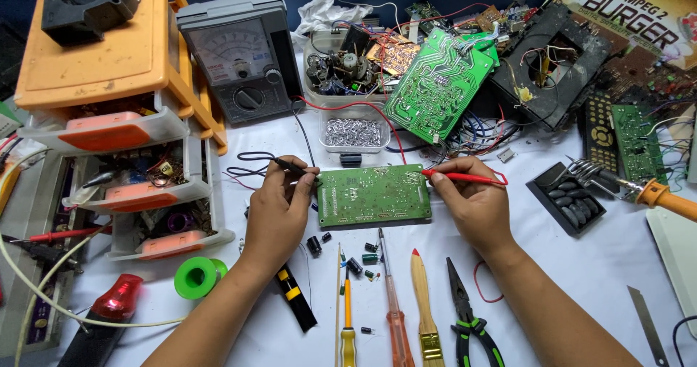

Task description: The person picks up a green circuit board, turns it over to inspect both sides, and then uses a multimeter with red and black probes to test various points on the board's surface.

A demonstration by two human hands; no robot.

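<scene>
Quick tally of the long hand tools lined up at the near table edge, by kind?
Yellow-handled screwdriver: 1
Orange translucent-handled screwdriver: 1
Wooden-handled paintbrush with red tip: 1
Black-and-green-handled pliers: 1
Total: 4

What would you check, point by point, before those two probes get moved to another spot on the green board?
1. Black probe held in left hand, tip at the edge of the flat green circuit board: ok.
2. Red probe held in right hand, tip at the board's right edge: ok.
3. Actual tip contact with metal: cannot tell.
4. Grey analogue meter facing the person: ok; needle reading: cannot tell.
5. Loose small capacitors lying close below the board: not ok.
</scene>
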